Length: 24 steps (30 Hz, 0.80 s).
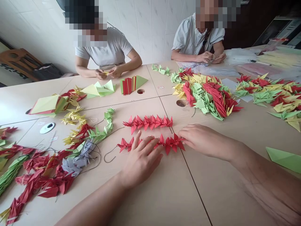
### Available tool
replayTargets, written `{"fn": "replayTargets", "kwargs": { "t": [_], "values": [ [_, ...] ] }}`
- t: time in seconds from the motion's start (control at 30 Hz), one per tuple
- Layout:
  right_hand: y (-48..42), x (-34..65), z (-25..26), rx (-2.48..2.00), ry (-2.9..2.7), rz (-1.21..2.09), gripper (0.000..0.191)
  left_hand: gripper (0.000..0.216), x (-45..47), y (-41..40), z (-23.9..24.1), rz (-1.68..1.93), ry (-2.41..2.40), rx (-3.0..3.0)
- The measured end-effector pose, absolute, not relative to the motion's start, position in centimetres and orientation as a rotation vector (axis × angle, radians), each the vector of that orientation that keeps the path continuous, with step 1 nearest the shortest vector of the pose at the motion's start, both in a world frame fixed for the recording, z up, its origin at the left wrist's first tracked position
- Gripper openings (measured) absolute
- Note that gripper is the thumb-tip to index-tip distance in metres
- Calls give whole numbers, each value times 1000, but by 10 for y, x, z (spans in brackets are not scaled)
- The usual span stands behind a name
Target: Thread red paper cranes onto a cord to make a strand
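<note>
Two short strings of red folded paper cranes lie on the table in front of me. The nearer red string [170, 143] runs under my hands. My left hand [141, 158] lies flat on its left part, fingers spread and stretched out. My right hand [203, 141] rests palm down at its right end, fingertips touching the last cranes. The farther red string [149, 121] lies untouched just beyond. A thin dark thread [109, 157] trails from the nearer string's left end.
Tangled strings of red, green, yellow and grey cranes [70, 150] lie at the left. A big heap of loose cranes [204, 94] sits at the back right, more at the far right [275, 92]. Two other people sit across folding paper. Two round holes [181, 103] mark the table.
</note>
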State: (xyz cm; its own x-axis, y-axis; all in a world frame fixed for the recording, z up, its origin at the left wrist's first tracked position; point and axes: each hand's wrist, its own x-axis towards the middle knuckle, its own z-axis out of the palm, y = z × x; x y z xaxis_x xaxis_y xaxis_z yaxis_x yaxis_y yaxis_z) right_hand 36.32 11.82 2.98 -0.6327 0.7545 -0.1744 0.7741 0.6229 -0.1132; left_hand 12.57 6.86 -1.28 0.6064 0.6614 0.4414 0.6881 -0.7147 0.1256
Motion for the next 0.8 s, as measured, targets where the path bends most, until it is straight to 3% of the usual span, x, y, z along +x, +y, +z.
{"fn": "replayTargets", "kwargs": {
  "t": [0.17,0.37,0.8],
  "values": [
    [119,362,30,1306,2722,-249,17,18,125,69,-13,-711,-1164,-2768],
    [116,362,29,1285,2785,-226,4,20,125,70,-15,-728,-1183,-2754],
    [114,354,12,1255,2895,-105,7,24,126,72,-18,-737,-1276,-2694]
  ]
}}
